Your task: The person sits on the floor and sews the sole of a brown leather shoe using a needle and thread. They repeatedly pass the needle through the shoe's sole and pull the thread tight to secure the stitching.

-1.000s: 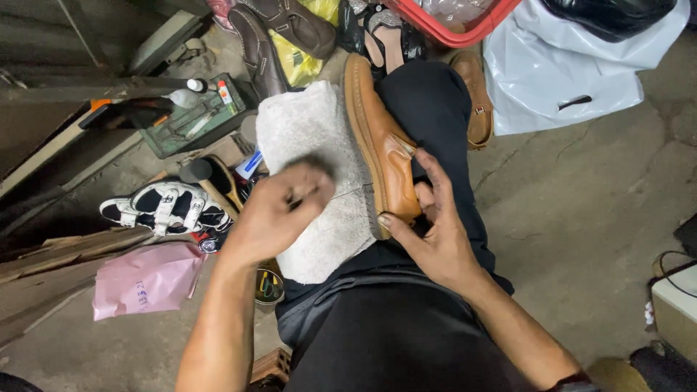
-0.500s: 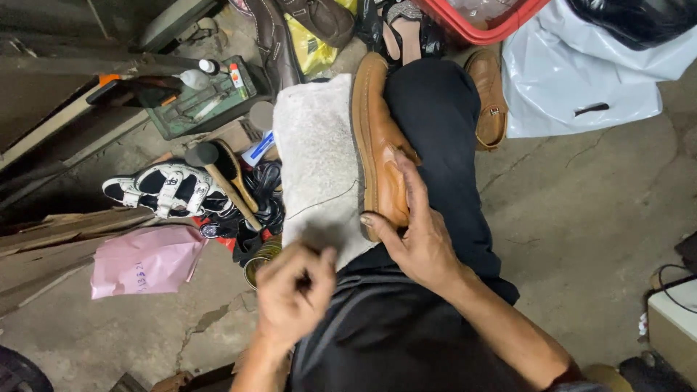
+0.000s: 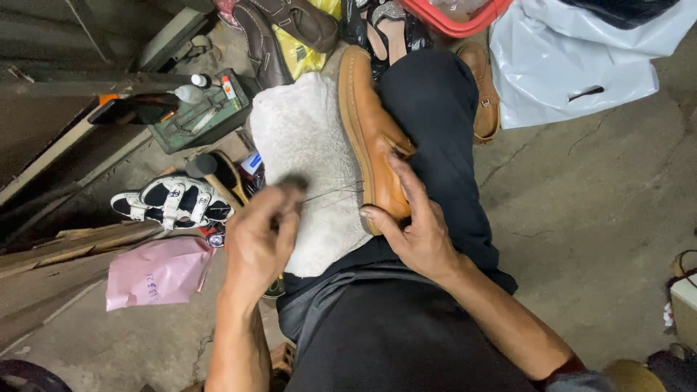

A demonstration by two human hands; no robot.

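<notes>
A tan leather shoe (image 3: 370,123) lies on its side on my lap, its sole against a white fleecy cloth (image 3: 305,152) spread over my left thigh. My right hand (image 3: 410,225) grips the shoe's heel end, thumb at the sole edge. My left hand (image 3: 258,236), blurred with motion, is closed on a small tool with a dark tip, and a thin thread (image 3: 334,194) runs taut from it to the sole. I wear black trousers (image 3: 435,123).
A green metal toolbox (image 3: 200,116) with small bottles, a black-and-white sandal (image 3: 170,203), a brush (image 3: 218,174) and a pink paper bag (image 3: 156,272) lie at left. Brown shoes (image 3: 290,22), a red basket (image 3: 454,18), a white plastic bag (image 3: 581,58) and a second tan shoe (image 3: 483,94) are ahead.
My left hand dropped low toward my hip half a second ago and has now come back up beside the cloth, drawing the thread taut. My right hand stays on the shoe.
</notes>
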